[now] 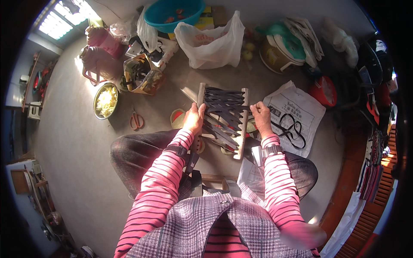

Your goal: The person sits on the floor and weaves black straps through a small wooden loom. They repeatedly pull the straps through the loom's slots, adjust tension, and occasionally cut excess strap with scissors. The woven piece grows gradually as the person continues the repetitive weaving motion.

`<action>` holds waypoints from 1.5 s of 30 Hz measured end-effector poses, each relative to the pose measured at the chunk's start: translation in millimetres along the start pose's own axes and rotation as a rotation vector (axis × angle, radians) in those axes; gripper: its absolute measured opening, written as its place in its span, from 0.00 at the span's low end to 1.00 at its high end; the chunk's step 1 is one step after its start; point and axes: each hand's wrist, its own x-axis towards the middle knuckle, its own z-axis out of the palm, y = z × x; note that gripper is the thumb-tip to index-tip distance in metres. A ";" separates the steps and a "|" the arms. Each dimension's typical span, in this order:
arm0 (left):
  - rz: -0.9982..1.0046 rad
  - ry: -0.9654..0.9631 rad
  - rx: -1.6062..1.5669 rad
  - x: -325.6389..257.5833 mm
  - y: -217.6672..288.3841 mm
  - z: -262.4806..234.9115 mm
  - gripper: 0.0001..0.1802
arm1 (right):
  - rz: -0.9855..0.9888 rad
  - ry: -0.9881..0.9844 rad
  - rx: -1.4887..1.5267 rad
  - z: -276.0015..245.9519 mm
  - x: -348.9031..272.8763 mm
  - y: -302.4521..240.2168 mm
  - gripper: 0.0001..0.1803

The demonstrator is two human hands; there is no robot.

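A wooden frame [241, 142], which looks like a small folding stool, stands before me with its two bars upright in the picture. Black strap webbing [223, 103] crisscrosses between the bars. My left hand [194, 119] is closed around the left bar at the webbing's edge. Just outside the right bar, my right hand [261, 118] pinches a black strap that runs out from the webbing. A loose length of black strap [297, 129] lies curled on a flattened white sack [317, 109] to the right. Patterned shoes [177, 117] show partly behind the frame.
Red-handled scissors [137, 121] and a bowl of yellowish pieces [106, 101] lie on the floor to the left. Beyond stand pink thermos flasks [101, 60], an open box [144, 76], a white plastic bag [211, 45], a teal basin [174, 21] and a lidded bucket [277, 53].
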 end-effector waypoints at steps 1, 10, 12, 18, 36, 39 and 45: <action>-0.003 0.004 0.018 0.0 0.3 0.0 0.32 | -0.019 0.010 -0.030 0.3 -1.0 -1.3 0.13; 0.021 0.046 0.068 -1.5 0.9 1.4 0.30 | -0.097 0.086 -0.216 6.0 15.8 -19.7 0.14; 0.017 0.049 0.067 -1.2 0.1 2.7 0.29 | -0.098 0.085 -0.288 7.4 20.8 -20.8 0.14; 0.047 0.082 0.056 0.7 -6.0 6.9 0.27 | -0.091 0.075 -0.255 7.5 22.1 -19.5 0.14; 0.048 0.071 0.084 4.0 -10.2 8.4 0.28 | -0.105 0.131 -0.191 13.6 22.7 -6.7 0.13; 0.058 0.059 0.094 4.2 -9.6 7.1 0.29 | -0.099 0.119 -0.181 12.8 23.1 -5.8 0.13; 0.058 0.057 0.081 2.6 -7.8 6.3 0.29 | -0.067 0.093 -0.159 12.0 23.9 -6.3 0.13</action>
